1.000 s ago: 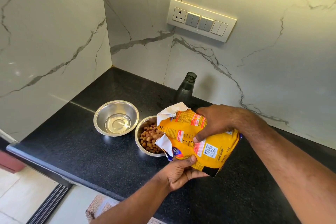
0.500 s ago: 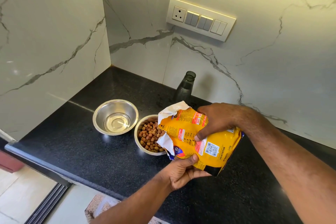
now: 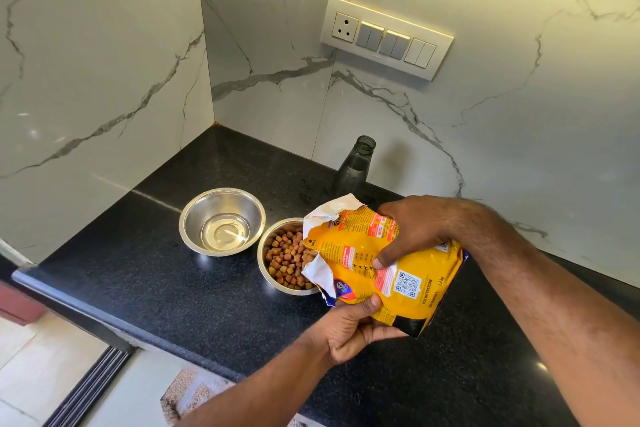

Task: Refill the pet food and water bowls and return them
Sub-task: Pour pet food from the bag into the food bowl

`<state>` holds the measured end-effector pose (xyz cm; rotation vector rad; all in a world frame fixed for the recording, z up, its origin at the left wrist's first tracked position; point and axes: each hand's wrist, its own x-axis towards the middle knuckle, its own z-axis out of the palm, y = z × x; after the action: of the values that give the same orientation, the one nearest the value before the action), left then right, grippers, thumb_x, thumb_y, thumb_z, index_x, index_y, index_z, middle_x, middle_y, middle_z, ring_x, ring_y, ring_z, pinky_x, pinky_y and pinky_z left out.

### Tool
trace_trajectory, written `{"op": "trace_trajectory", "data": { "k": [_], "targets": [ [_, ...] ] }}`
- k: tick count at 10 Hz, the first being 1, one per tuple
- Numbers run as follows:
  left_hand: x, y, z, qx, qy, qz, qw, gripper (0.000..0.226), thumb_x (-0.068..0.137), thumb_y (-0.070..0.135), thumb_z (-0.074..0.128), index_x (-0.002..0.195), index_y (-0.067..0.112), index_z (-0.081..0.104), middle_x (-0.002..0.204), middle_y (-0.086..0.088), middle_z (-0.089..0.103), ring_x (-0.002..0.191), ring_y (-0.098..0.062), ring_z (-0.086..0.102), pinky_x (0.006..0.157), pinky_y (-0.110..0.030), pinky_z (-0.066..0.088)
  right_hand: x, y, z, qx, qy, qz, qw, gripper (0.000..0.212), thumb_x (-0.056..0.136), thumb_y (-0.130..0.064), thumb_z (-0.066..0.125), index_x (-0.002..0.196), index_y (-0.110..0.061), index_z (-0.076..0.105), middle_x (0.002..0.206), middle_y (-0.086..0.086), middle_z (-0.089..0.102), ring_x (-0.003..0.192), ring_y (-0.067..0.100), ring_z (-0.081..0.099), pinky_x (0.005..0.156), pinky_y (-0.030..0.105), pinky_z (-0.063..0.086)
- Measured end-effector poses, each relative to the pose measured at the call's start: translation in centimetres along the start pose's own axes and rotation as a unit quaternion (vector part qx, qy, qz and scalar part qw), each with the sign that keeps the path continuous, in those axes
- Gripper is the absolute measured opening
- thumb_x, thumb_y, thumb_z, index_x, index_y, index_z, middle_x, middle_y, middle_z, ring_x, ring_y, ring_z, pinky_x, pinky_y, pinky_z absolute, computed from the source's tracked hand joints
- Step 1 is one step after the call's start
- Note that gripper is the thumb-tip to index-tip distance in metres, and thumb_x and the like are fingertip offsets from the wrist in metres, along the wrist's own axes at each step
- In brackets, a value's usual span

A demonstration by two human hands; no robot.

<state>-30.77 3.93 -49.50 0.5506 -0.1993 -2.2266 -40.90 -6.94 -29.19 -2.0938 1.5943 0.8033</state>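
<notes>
Closest to us, our left hand grips the bottom corner of the yellow food bag, and our right hand clamps its top side. The bag's tipped, torn mouth over the food bowl, which is full of kibble. Just left sits the water bowl on the black counter. Behind, an uncapped dark bottle stands by the marble wall.

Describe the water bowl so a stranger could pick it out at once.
Start at the black countertop in the corner of the marble walls. Two steel bowls stand there side by side; the water bowl is the one nearer the corner. It holds only clear liquid, while the food bowl is full of brown kibble.
</notes>
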Motion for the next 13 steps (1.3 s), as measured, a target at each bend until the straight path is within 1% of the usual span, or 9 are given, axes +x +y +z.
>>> {"op": "trace_trajectory", "data": {
  "k": [2, 4, 7, 9, 10, 11, 13],
  "targets": [
    [-0.2, 0.0, 0.0, 0.003, -0.006, 0.004, 1.0, 0.087, 0.06, 0.009, 0.097, 0.137, 0.009, 0.056, 0.142, -0.023, 0.06, 0.129, -0.046, 0.058, 0.095, -0.072, 0.045, 0.0, -0.2, -0.1, 0.003, -0.001, -0.002, 1.0, 0.088, 0.072, -0.068, 0.08, 0.142, -0.029, 0.047, 0.134, -0.006, 0.064, 0.113, 0.018, 0.066, 0.097, 0.039, 0.057],
    [-0.5, 0.1, 0.1, -0.008, -0.019, 0.004, 1.0, 0.086, 0.059, 0.008, 0.097, 0.135, 0.007, 0.056, 0.139, -0.024, 0.062, 0.122, -0.046, 0.063, 0.091, -0.069, 0.052, -0.1, -0.5, -0.2, 0.003, -0.002, -0.006, 1.0, 0.085, 0.073, -0.067, 0.081, 0.141, -0.028, 0.048, 0.133, -0.005, 0.065, 0.112, 0.018, 0.067, 0.097, 0.038, 0.057],
    [-0.7, -0.2, 0.0, -0.005, -0.025, -0.001, 1.0, 0.087, 0.06, 0.008, 0.097, 0.136, 0.008, 0.055, 0.14, -0.024, 0.061, 0.124, -0.046, 0.062, 0.092, -0.07, 0.05, -0.3, -0.5, -0.2, 0.007, -0.008, -0.006, 1.0, 0.085, 0.073, -0.066, 0.081, 0.141, -0.028, 0.048, 0.133, -0.005, 0.065, 0.112, 0.017, 0.067, 0.098, 0.039, 0.057],
    [-0.8, -0.2, 0.1, -0.002, -0.025, 0.004, 1.0, 0.081, 0.061, 0.008, 0.096, 0.134, 0.009, 0.058, 0.14, -0.023, 0.062, 0.124, -0.045, 0.062, 0.093, -0.07, 0.047, -0.4, -0.6, -0.2, 0.008, -0.009, -0.006, 1.0, 0.084, 0.074, -0.065, 0.081, 0.141, -0.028, 0.048, 0.132, -0.005, 0.066, 0.11, 0.017, 0.068, 0.097, 0.039, 0.057],
    [-0.8, -0.1, 0.0, 0.003, -0.016, 0.008, 1.0, 0.082, 0.065, 0.008, 0.094, 0.137, 0.01, 0.055, 0.143, -0.023, 0.059, 0.131, -0.046, 0.057, 0.095, -0.072, 0.045, -0.5, -0.7, -0.3, 0.003, -0.005, -0.007, 1.0, 0.085, 0.074, -0.065, 0.081, 0.143, -0.028, 0.047, 0.134, -0.005, 0.064, 0.112, 0.017, 0.067, 0.096, 0.037, 0.057],
    [-0.8, 0.0, 0.0, 0.002, -0.012, 0.012, 1.0, 0.082, 0.066, 0.007, 0.093, 0.138, 0.009, 0.055, 0.144, -0.023, 0.058, 0.131, -0.046, 0.057, 0.095, -0.072, 0.044, -0.5, -0.9, -0.4, 0.002, -0.003, -0.007, 1.0, 0.085, 0.075, -0.065, 0.08, 0.143, -0.028, 0.046, 0.134, -0.005, 0.064, 0.112, 0.017, 0.066, 0.096, 0.037, 0.056],
    [-1.2, 0.4, 0.1, -0.005, -0.008, 0.014, 1.0, 0.089, 0.061, 0.008, 0.096, 0.138, 0.009, 0.053, 0.14, -0.023, 0.061, 0.125, -0.045, 0.062, 0.094, -0.071, 0.046, -0.4, -1.1, -0.5, -0.001, 0.0, -0.008, 1.0, 0.085, 0.075, -0.066, 0.08, 0.144, -0.028, 0.046, 0.135, -0.005, 0.064, 0.112, 0.017, 0.066, 0.096, 0.037, 0.056]
  ]
}}
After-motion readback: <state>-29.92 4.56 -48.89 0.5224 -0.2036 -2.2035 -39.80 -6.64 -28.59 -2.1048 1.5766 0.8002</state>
